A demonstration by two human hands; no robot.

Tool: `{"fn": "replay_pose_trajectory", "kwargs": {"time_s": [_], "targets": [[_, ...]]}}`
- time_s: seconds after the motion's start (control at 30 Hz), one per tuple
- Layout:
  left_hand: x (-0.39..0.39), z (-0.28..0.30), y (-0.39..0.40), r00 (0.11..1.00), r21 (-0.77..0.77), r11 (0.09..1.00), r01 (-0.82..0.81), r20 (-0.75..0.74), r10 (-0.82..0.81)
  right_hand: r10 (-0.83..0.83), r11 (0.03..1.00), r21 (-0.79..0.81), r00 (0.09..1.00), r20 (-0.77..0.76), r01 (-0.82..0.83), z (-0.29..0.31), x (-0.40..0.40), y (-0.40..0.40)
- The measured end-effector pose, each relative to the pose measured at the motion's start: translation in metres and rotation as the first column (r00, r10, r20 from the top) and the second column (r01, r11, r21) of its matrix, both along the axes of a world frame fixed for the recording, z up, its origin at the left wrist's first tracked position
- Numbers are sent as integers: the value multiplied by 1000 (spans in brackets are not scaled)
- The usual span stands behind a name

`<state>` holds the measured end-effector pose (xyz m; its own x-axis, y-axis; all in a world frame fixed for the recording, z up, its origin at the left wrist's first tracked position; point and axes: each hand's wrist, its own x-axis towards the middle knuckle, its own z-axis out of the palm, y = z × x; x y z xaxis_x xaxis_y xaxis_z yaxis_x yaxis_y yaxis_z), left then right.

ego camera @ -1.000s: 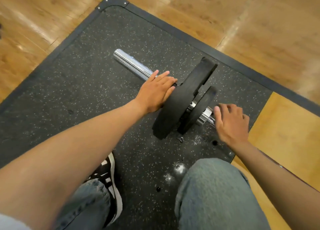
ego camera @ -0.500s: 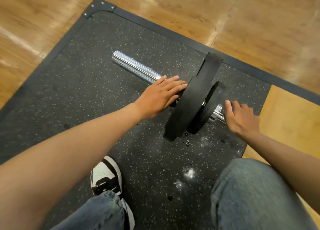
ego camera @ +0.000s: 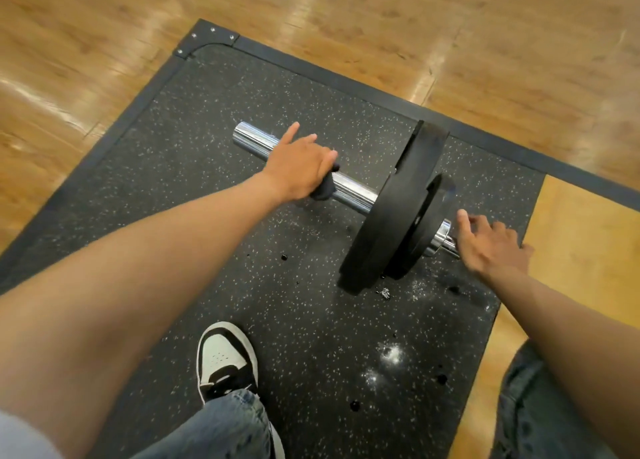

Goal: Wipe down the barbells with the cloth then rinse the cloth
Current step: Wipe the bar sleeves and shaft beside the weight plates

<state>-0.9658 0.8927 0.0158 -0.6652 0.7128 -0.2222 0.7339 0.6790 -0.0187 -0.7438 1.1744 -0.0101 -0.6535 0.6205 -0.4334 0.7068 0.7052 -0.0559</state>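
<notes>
Head view: left hand (ego camera: 300, 168) grips a dark cloth (ego camera: 323, 190) round the barbell (ego camera: 353, 190) sleeve; right hand (ego camera: 490, 247), fingers curled, steadies the shaft. Plates (ego camera: 391, 213) may roll, likely pinching fingers, if that steadying slackens.

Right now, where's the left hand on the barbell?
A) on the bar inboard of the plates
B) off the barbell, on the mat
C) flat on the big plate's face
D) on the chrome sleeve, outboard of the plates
D: the left hand wraps a dark cloth round the chrome sleeve, between its free end and the plates; the right hand is on the other side of the plates.
</notes>
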Motion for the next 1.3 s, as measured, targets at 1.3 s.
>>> {"fn": "replay_pose_trajectory", "kwargs": {"time_s": [1.3], "targets": [[-42, 10, 50, 757, -370, 909, -191, 534, 376, 91, 991, 119, 962, -257, -62, -3, 12, -12]]}}
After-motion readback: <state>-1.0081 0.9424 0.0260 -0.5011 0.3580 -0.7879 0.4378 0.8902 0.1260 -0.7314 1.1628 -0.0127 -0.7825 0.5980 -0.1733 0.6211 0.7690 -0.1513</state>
